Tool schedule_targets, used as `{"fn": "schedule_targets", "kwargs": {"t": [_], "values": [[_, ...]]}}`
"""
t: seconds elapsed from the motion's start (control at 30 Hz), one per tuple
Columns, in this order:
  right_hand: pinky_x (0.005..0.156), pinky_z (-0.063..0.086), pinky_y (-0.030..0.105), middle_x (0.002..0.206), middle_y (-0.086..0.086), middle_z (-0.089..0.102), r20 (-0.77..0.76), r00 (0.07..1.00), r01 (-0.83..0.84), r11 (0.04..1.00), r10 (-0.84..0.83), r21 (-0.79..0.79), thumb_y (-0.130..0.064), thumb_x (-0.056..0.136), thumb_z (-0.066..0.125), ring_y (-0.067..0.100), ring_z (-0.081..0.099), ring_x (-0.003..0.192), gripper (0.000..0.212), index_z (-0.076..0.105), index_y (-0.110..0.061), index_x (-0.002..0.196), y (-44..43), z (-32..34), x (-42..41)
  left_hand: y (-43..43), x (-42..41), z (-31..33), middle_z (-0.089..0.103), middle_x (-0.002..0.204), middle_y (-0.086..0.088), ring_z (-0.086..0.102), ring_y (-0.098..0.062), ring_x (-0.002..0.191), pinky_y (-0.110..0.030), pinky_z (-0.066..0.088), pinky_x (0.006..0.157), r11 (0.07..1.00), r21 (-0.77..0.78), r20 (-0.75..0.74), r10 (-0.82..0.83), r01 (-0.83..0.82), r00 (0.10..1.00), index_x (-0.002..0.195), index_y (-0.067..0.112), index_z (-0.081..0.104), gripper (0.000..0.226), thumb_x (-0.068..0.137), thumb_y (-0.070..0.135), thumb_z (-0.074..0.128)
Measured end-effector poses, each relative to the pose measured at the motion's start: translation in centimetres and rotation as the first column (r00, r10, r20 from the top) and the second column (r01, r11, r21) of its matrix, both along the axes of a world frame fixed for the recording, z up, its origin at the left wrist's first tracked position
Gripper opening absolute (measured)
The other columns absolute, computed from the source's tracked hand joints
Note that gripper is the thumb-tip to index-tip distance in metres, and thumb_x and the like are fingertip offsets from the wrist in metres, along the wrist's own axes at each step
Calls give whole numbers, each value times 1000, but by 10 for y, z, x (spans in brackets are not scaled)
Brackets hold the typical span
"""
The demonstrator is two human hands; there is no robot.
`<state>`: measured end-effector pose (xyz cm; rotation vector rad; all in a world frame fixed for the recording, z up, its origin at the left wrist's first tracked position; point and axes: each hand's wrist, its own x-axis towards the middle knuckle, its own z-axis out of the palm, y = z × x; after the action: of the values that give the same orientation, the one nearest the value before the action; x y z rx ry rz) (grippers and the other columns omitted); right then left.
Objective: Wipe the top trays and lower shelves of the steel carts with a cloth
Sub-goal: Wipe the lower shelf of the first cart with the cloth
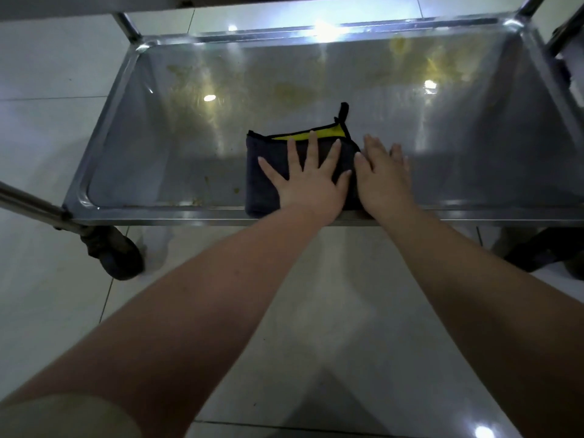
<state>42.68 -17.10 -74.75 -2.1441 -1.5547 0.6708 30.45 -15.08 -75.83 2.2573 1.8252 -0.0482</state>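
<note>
Okay, looking down onto the lower shelf [164, 147] of a steel cart, a shallow tray with a raised rim and rounded corners. Right against the near rim, about midway along: a folded cloth [268, 172], dark navy outside, with a yellow inner face peeking out along the far fold and a small black loop [343, 110] sticking up at the far right corner.

Pressing down flat on that cloth with the left hand [308, 181], fingers straight and fanned wide. Just beside it the right hand [384, 178], equally flat, thumb against the cloth's right edge, the other fingers out over bare steel. Nothing gripped by either one, only palms laid down.

Plenty of grime on the steel: yellowish smears [183, 80] at the far left, more stains [436, 64] at the far right, a fainter patch [287, 90] in the middle, brown specks [205, 180] near the left front. Bright glints of light scattered across the metal.

Round upright post [128, 25] at the far left corner, a tubular bar [28, 200] running off to the left, a dark caster [117, 254] under the near left corner. Below and all around, glossy pale floor tiles [47, 137] with thin grout lines. Dim room, bluish cast.
</note>
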Motion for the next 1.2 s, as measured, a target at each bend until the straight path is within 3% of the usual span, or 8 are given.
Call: {"fn": "schedule_targets", "kwargs": {"t": [0.13,0.37,0.57,0.67,0.77,0.9,1.03,1.2], "values": [[119,-9,40,163,-5,14,33,996,-76,997,77,-19,-47,104,18,29,-5,150,52,20,-33,154,2,-6,3,17,-15,-4,-13,162,12,-19,-27,148,-77,-20,94,999,5,-31,42,-42,999,148,56,-2,67,86,79,10],[115,-14,54,163,1,-12,432,862,-193,960,265,-204,-60,98,11,43,-16,145,59,-3,-43,153,3,-18,-3,71,-168,-1,-8,162,19,-11,-22,149,-80,-7,100,987,3,-104,159,-160,982,141,66,-3,66,79,85,11],[107,-18,65,162,-5,-18,451,850,-155,948,271,-276,-59,98,8,41,-21,144,58,-12,-45,150,19,-15,-16,69,-176,-2,-15,161,17,-15,-26,148,-79,-5,102,985,-20,-141,166,-170,976,139,67,-11,60,84,81,8],[113,-12,61,163,-5,-12,442,839,-245,946,318,-214,-53,101,9,35,-16,147,56,-8,-40,152,26,-15,-29,67,-154,-3,-16,161,16,-16,-29,148,-79,-6,101,996,3,-126,91,-91,988,140,65,-12,61,85,81,7],[114,-8,61,163,-6,-9,463,839,-216,957,284,-196,-53,101,8,36,-11,148,56,-4,-40,153,26,-19,-32,53,-102,-5,-18,161,14,-17,-31,147,-79,-12,98,998,-7,-101,-64,63,993,141,63,-12,62,85,81,6],[116,-5,61,163,-6,-9,501,818,-211,957,284,-199,-46,103,11,33,-12,148,55,1,-32,155,24,-22,-27,25,-57,-11,-16,162,12,-18,-33,147,-77,-20,94,998,1,-37,-63,63,997,143,60,-10,63,84,79,3],[116,-7,59,164,-6,-4,440,854,-226,960,278,-168,-51,102,12,33,-10,149,54,1,-40,154,23,-19,-26,32,-95,-6,-17,160,17,-18,-27,148,-76,-16,99,993,-29,-79,-117,115,990,140,64,-11,71,76,88,5],[116,-8,59,164,-6,-4,431,859,-228,960,276,-161,-52,101,14,33,-10,149,55,2,-40,154,22,-17,-26,42,-193,2,-17,160,19,-16,-24,148,-76,-8,104,999,-31,-112,41,-45,993,140,65,-9,78,69,92,3]]}}
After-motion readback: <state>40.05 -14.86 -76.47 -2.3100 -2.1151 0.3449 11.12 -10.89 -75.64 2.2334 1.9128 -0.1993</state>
